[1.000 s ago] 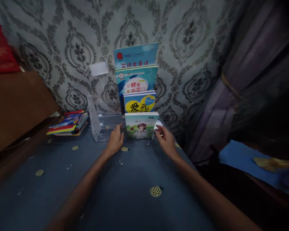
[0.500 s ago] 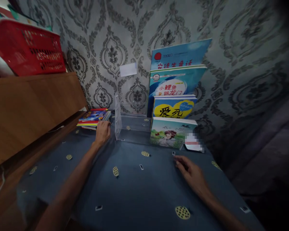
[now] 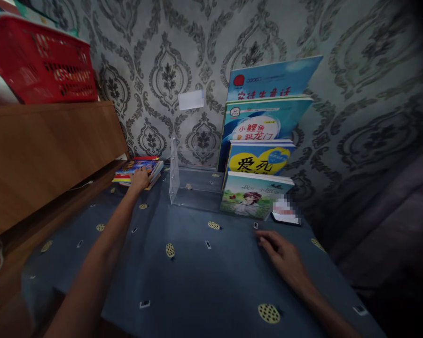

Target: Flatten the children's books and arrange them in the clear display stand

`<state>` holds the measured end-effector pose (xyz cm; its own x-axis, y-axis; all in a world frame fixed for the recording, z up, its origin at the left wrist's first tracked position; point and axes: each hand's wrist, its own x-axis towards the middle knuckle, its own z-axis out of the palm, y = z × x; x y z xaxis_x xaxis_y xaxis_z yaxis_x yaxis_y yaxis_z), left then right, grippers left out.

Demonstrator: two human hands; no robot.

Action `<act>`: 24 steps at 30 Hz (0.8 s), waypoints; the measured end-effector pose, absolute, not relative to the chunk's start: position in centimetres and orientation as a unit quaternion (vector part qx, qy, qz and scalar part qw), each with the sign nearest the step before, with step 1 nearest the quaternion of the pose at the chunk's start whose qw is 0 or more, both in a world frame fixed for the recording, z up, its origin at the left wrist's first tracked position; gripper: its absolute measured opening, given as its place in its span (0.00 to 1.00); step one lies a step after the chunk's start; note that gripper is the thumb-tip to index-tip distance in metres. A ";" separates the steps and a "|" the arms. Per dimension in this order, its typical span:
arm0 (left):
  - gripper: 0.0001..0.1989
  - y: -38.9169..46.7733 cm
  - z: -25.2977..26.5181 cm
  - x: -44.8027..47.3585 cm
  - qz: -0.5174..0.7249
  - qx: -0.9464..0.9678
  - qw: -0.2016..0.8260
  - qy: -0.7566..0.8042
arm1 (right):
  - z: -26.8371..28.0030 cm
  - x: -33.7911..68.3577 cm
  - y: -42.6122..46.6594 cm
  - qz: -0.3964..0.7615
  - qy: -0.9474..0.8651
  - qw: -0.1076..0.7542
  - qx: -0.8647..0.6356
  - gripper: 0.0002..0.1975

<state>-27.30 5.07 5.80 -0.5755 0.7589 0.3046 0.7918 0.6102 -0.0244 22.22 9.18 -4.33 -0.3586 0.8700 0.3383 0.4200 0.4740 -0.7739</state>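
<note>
To the far left of the clear rack (image 3: 174, 173), a red basket (image 3: 35, 61) is set on top of a wooden cabinet (image 3: 52, 159). Between the cabinet and the rack, a small pile of books (image 3: 129, 166) is laid flat on the cloth-covered bench (image 3: 190, 281), just to the left of the rack. The left hand (image 3: 140, 179) is placed over this pile, back upward, on the side nearer the rack, and the top cover is touched by it; whether its grip is closed on any book cannot be told. Above the left part of the rack, a white card (image 3: 191, 100) is seen against the patterned wall (image 3: 204, 51).

In the right part of the rack, four books are stood in steps: a light-blue book (image 3: 275, 77) at the back, then a teal book (image 3: 268, 117), then a blue-and-yellow book (image 3: 259, 162), and a green book (image 3: 246, 199) lowest in front. On the near side of the rack, the right hand (image 3: 285, 258) is held with fingers bent and thumb slightly apart; its grip is fairly narrow, with nothing held. Just beside the rack's right end, a white item (image 3: 285, 211), partly blurred, is laid on the bench.
</note>
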 end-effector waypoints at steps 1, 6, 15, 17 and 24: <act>0.25 5.1 5.9 -27.3 -0.049 -0.444 0.146 -0.883 | -4.3 22.2 9.2 0.294 -0.769 0.383 -0.418 0.15; 0.22 4.6 6.3 -27.0 -0.035 -0.479 0.150 -0.864 | -4.0 22.2 8.9 0.298 -0.773 0.377 -0.415 0.15; 0.10 2.0 7.3 -28.0 -0.101 -0.533 0.200 -0.816 | -4.1 22.1 8.5 0.292 -0.774 0.376 -0.418 0.15; 0.08 0.5 6.7 -28.4 -0.166 -0.535 0.212 -0.801 | -4.2 22.1 8.6 0.292 -0.771 0.377 -0.423 0.15; 0.10 -4.1 2.5 -27.2 -0.467 -0.473 0.186 -0.724 | -4.2 22.3 8.8 0.294 -0.780 0.359 -0.420 0.15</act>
